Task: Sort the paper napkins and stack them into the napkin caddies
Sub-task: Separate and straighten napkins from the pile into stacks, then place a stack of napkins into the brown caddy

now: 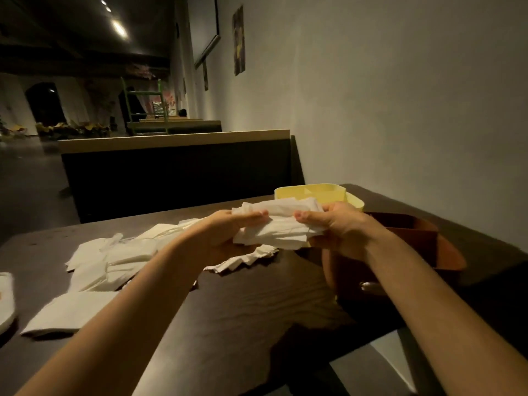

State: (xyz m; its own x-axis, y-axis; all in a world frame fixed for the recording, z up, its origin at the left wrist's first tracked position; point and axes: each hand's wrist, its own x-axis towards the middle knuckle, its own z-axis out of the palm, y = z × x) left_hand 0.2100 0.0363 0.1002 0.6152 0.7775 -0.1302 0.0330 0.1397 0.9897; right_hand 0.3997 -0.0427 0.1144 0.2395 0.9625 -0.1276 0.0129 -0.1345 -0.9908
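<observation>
The left hand (228, 232) and right hand (340, 230) are clamping the napkin bundle (280, 225) by its ends, its long axis running left-right. The brown caddy (423, 238) is sitting just right of the right hand's grip.

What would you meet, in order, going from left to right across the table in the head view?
White object at the edge → loose napkins → left hand → held napkin bundle → right hand → brown caddy. The yellow caddy overlaps the bundle, so it is left out.
</observation>
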